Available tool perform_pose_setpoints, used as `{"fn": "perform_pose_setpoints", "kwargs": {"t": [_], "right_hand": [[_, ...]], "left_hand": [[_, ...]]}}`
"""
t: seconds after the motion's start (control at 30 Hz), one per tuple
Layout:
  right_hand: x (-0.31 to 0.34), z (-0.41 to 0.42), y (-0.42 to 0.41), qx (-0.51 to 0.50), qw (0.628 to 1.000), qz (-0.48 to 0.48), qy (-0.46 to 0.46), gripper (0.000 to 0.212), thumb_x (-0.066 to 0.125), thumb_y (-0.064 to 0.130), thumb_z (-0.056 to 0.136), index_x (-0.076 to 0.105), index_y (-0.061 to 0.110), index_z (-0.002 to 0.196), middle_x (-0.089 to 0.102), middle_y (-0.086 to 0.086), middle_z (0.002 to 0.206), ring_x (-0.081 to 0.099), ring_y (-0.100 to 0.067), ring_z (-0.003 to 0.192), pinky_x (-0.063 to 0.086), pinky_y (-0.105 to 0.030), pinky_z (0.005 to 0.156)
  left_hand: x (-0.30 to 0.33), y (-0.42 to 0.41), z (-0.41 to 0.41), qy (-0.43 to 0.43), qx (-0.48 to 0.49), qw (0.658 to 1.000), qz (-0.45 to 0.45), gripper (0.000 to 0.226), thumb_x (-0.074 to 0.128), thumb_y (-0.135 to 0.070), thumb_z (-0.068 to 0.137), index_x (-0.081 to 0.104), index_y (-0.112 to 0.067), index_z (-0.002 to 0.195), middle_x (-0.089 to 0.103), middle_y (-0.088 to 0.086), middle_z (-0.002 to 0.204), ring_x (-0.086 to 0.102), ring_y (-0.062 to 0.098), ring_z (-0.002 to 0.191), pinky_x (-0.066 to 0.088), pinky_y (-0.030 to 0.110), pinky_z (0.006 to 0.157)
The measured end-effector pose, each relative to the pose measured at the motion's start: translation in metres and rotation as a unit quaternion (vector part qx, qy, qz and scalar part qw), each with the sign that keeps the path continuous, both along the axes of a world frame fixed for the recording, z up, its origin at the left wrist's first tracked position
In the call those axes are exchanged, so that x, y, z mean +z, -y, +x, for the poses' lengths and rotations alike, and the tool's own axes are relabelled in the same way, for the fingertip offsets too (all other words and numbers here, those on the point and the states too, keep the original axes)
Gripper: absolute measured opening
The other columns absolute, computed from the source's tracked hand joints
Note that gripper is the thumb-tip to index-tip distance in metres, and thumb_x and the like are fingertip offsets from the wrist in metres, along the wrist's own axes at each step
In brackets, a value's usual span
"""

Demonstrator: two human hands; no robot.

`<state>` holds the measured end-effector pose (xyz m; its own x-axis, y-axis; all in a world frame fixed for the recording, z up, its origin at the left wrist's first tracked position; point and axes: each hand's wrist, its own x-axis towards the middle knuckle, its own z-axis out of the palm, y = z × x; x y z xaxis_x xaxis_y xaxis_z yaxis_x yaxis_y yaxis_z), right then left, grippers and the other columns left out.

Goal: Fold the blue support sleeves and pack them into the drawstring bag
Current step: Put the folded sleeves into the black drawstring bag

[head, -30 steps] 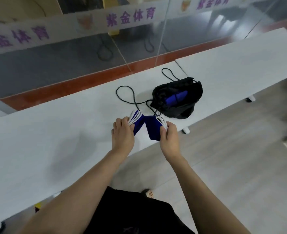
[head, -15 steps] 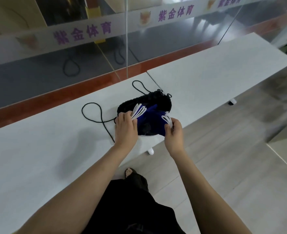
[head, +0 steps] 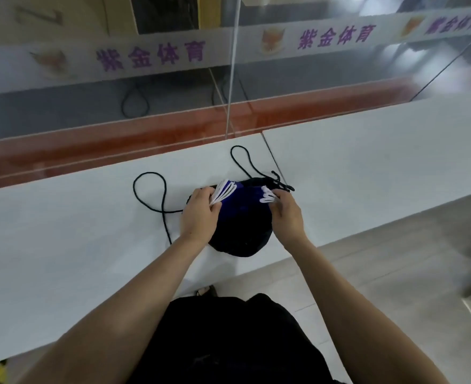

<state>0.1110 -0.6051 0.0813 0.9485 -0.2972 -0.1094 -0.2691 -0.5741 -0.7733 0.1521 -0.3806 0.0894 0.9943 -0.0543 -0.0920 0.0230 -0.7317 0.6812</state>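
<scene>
Right now both hands hold the folded blue support sleeves (head: 241,202) over the black drawstring bag (head: 239,239), which lies on the white tabletop (head: 76,245) close to its near edge.

Risks, as judgement: the sleeves look wider than the part of the bag mouth that shows, so the bundle could catch on the rim and unfold when pushed in. The white-edged layers fan out at both ends, so a loose layer could slip free and stay outside. The bag is soft and unanchored, with neither hand holding it; a downward push might just flatten it or slide it toward the tabletop edge. The black cord (head: 156,195) loops loose on the left, and another loop (head: 242,159) trails behind the bag; either could get dragged in or snagged if a hand sweeps sideways. The view is slightly blurred, so whether the bag mouth is fully open cannot be told.

Grip: the left hand (head: 199,214) pinches the left end of the sleeves, fingers curled narrow around the fanned white edges (head: 223,191), thumb side over the blue fabric. The right hand (head: 285,210) pinches the right end the same way, its grip closed tight on the white edges (head: 267,196) there. Both hands sit right above the bag; whether the left touches the rim cannot be told. The sleeves are not yet inside; they sit on or just above the opening, between the two hands.
</scene>
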Motion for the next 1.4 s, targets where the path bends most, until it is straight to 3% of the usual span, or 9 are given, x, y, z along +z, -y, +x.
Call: {"fn": "perform_pose_setpoints", "kwargs": {"t": [0.1,0.2,0.4,0.53,0.6,0.8,1.1,1.3,1.4], "right_hand": [[-0.013,0.021,0.015,0.101,0.994,-0.049,0.018,0.028,0.051,0.009,0.103,0.061,0.012,0.129,0.063,0.000,0.123,0.055,-0.015,0.109,0.037,-0.021,0.091],[-0.026,0.042,0.031,0.219,0.973,-0.078,0.015,0.025,0.051,0.009,0.103,0.062,0.014,0.125,0.064,0.000,0.120,0.057,-0.018,0.112,0.044,-0.030,0.096],[-0.038,0.084,0.047,0.405,0.900,-0.162,0.015,0.030,0.054,0.002,0.096,0.064,0.014,0.122,0.064,-0.005,0.117,0.060,-0.029,0.106,0.049,-0.044,0.097],[-0.042,0.108,0.046,0.497,0.836,-0.234,-0.011,0.040,0.052,0.002,0.093,0.059,0.015,0.130,0.061,-0.008,0.123,0.057,-0.032,0.111,0.046,-0.041,0.097],[-0.046,0.117,0.049,0.513,0.820,-0.251,-0.028,0.045,0.050,0.002,0.092,0.056,0.016,0.134,0.059,-0.007,0.125,0.054,-0.030,0.114,0.044,-0.041,0.098],[-0.056,0.134,0.056,0.537,0.800,-0.261,-0.056,0.035,0.053,0.000,0.089,0.058,0.014,0.121,0.057,-0.007,0.113,0.054,-0.031,0.107,0.044,-0.041,0.087],[-0.076,0.141,0.056,0.502,0.810,-0.302,-0.014,0.055,0.060,0.009,0.096,0.047,0.014,0.149,0.057,-0.010,0.136,0.052,-0.031,0.124,0.045,-0.040,0.102],[-0.043,0.135,0.026,0.510,0.851,-0.105,0.071,0.070,0.076,0.032,0.090,0.043,0.018,0.151,0.051,-0.005,0.145,0.046,-0.026,0.133,0.038,-0.038,0.114],[-0.031,0.129,0.003,0.521,0.846,-0.087,0.073,0.074,0.072,0.042,0.092,0.036,0.026,0.155,0.051,-0.001,0.147,0.044,-0.020,0.134,0.039,-0.036,0.111]], "left_hand": [[-0.007,0.001,0.002,-0.018,0.028,0.999,0.017,0.020,0.059,-0.025,0.098,0.058,-0.023,0.118,0.058,-0.004,0.113,0.061,0.019,0.093,0.051,0.037,0.073],[-0.012,0.003,0.003,-0.035,0.066,0.996,0.037,0.019,0.058,-0.027,0.098,0.057,-0.025,0.117,0.057,-0.005,0.113,0.061,0.019,0.089,0.053,0.040,0.072],[-0.016,0.026,0.005,-0.059,0.148,0.984,0.080,0.018,0.055,-0.029,0.099,0.055,-0.026,0.117,0.054,-0.006,0.112,0.059,0.020,0.083,0.052,0.037,0.069],[-0.019,0.043,0.005,-0.071,0.177,0.977,0.095,0.014,0.057,-0.026,0.098,0.052,-0.026,0.111,0.052,-0.004,0.108,0.058,0.021,0.080,0.054,0.041,0.068],[-0.020,0.050,0.004,-0.072,0.191,0.974,0.099,0.013,0.058,-0.024,0.098,0.052,-0.026,0.108,0.052,-0.004,0.106,0.057,0.021,0.082,0.054,0.043,0.071],[-0.023,0.063,-0.001,-0.089,0.203,0.968,0.121,0.013,0.059,-0.023,0.096,0.050,-0.027,0.103,0.051,-0.005,0.105,0.057,0.021,0.084,0.049,0.038,0.068],[-0.017,0.060,-0.006,-0.090,0.196,0.968,0.131,0.015,0.058,-0.024,0.096,0.056,-0.025,0.111,0.052,-0.005,0.108,0.060,0.022,0.091,0.054,0.042,0.076],[-0.015,0.052,-0.005,-0.042,0.156,0.979,0.120,0.020,0.059,-0.023,0.096,0.060,-0.024,0.117,0.056,-0.004,0.113,0.059,0.020,0.098,0.053,0.040,0.080],[-0.015,0.049,-0.007,-0.012,0.128,0.986,0.110,0.025,0.060,-0.023,0.096,0.061,-0.026,0.121,0.056,-0.006,0.114,0.058,0.016,0.100,0.053,0.039,0.077]]}}
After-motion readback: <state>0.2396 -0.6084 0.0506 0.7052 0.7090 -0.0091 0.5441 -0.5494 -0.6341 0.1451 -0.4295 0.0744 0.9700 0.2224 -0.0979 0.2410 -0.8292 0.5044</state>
